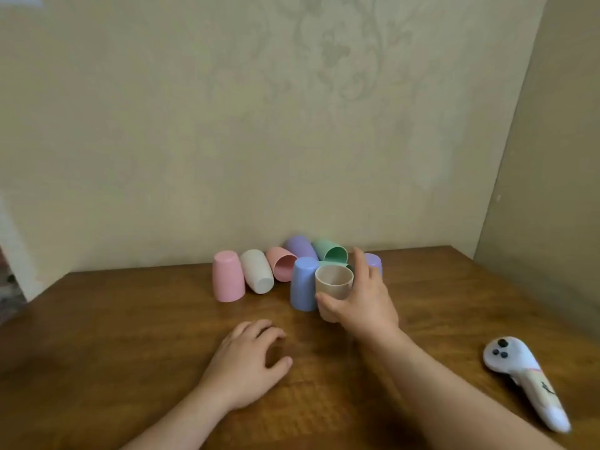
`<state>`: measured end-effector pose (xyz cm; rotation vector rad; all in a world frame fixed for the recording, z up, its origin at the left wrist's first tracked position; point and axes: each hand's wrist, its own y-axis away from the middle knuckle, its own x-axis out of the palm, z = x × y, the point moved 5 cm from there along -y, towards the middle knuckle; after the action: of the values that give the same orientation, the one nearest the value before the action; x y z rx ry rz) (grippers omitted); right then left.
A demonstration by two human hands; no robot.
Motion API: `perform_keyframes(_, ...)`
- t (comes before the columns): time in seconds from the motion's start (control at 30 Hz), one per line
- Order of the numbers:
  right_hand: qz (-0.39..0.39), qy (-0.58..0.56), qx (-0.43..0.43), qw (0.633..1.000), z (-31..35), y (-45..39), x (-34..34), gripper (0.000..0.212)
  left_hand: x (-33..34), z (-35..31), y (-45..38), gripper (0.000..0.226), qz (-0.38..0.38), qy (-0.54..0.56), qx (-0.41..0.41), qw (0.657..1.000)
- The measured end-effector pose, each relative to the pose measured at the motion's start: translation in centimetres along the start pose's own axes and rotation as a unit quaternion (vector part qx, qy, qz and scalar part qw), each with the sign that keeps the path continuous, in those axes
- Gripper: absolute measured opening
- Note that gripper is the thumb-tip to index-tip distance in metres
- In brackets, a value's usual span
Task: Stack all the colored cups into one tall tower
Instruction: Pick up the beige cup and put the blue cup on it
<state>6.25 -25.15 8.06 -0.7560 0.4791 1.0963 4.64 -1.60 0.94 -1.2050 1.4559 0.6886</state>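
Wooden counter [130,319] against patterned wall. Right hand [360,300] wrapped round upright beige cup [334,282], just right of upturned blue cup [303,284]; left hand [246,355] resting loose, empty, nearer. First pick under way; next, probably flipping and seating on blue.

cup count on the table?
9 visible: pink, white, salmon, lilac, green, blue, second green, purple, and beige in the right hand. More may be hidden.
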Motion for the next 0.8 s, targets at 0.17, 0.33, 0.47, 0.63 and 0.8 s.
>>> perform_keyframes(0.17,0.018,0.015,0.03,0.999,0.7,-0.5,1.8,0.1,-0.1,0.2,0.0,0.068,0.003,0.024,-0.001,1.0)
perform_keyframes(0.33,-0.005,-0.081,0.022,0.996,0.5,3.5,1.8,0.087,-1.2,0.1,0.6,0.091,-0.032,0.116,0.011,0.993)
perform_keyframes(0.47,0.055,-0.142,-0.023,0.988,1.6,6.0,3.4,0.116,-2.1,0.0,0.9,0.138,-0.052,0.231,0.007,0.972)
perform_keyframes(0.63,0.159,-0.251,-0.022,0.955,2.4,6.0,5.3,0.126,-2.0,0.5,-0.1,0.159,-0.025,0.297,-0.006,0.955)
perform_keyframes(0.8,0.138,-0.314,0.034,0.939,3.6,3.2,3.1,0.068,-1.1,1.1,-0.6,0.14,-0.009,0.385,-0.029,0.923)
